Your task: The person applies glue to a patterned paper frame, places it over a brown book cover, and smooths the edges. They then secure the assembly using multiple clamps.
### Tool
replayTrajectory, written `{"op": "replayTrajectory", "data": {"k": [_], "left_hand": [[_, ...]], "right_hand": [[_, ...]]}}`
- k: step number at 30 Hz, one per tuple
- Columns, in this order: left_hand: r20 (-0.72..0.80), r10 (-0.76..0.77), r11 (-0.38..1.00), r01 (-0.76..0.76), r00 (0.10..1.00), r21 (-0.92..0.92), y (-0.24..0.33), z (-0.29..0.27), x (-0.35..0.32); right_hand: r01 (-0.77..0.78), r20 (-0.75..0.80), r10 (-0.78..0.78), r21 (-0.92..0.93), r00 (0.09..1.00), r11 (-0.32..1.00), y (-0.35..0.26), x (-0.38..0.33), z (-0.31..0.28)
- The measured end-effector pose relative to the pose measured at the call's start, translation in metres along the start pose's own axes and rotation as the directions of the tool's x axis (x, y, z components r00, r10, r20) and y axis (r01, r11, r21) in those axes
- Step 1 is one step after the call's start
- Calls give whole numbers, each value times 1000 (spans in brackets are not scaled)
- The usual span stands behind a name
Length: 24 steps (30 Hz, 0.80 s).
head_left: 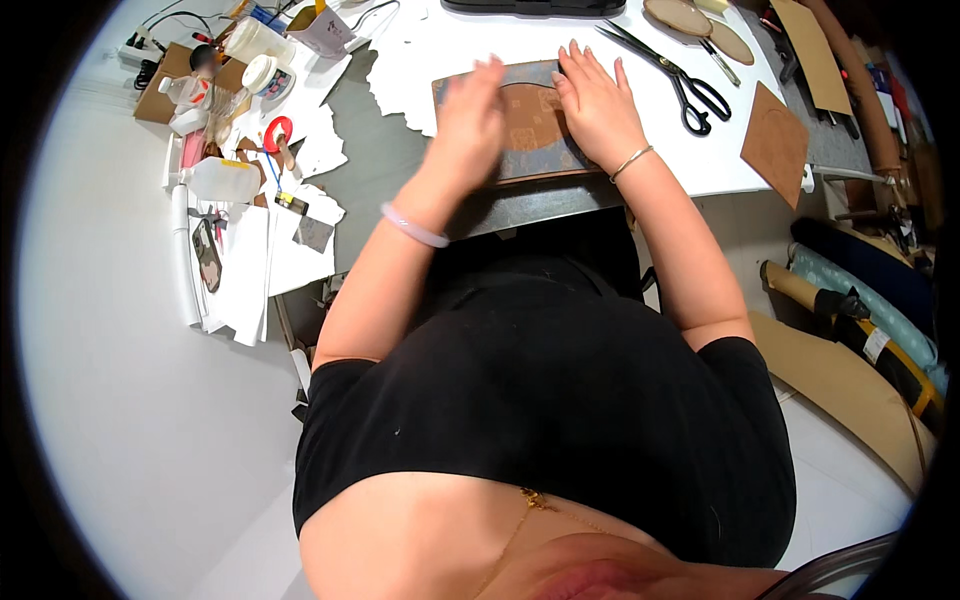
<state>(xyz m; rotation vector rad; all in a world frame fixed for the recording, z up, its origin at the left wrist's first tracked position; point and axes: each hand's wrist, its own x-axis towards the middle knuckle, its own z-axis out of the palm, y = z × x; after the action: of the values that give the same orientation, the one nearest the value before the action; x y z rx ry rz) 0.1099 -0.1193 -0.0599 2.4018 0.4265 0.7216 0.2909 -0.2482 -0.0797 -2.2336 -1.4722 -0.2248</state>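
Note:
A rectangular grey panel with brown patches (520,72) lies at the table's near edge. On its middle sits a round brown piece (525,118), with a thin dark curved line along its upper edge. My right hand (602,108) rests flat over the panel's right side, its fingers stretched out and holding nothing. Over the left side is my left hand (470,125), turned partly on edge. Motion smears its fingers, so their closure is unclear. The hands stand apart, with the round piece between them.
Black scissors (688,92) lie right of the panel, near a brown diamond-shaped sheet (775,140). Round tan pieces (680,16) and a pen-like tool (722,64) are beyond. To the left stand a white jar (268,78), a plastic jug (225,180) and a red lid (278,132) with a brush.

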Motion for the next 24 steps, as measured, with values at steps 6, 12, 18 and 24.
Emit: {"op": "replayTrajectory", "data": {"k": [6, 12, 18, 24], "left_hand": [[41, 53, 922, -65, 998, 381, -15, -14, -5], [108, -80, 907, 27, 991, 421, -26, -1, -15], [30, -438, 881, 423, 898, 213, -50, -8, -35], [90, -477, 842, 425, 874, 334, -59, -19, -61]], "right_hand": [[230, -36, -228, 62, 973, 971, -58, 2, 9], [170, 59, -170, -12, 984, 985, -52, 0, 23], [-98, 12, 97, 106, 995, 989, -3, -11, 1], [-365, 234, 297, 347, 926, 864, -1, -38, -39]]}}
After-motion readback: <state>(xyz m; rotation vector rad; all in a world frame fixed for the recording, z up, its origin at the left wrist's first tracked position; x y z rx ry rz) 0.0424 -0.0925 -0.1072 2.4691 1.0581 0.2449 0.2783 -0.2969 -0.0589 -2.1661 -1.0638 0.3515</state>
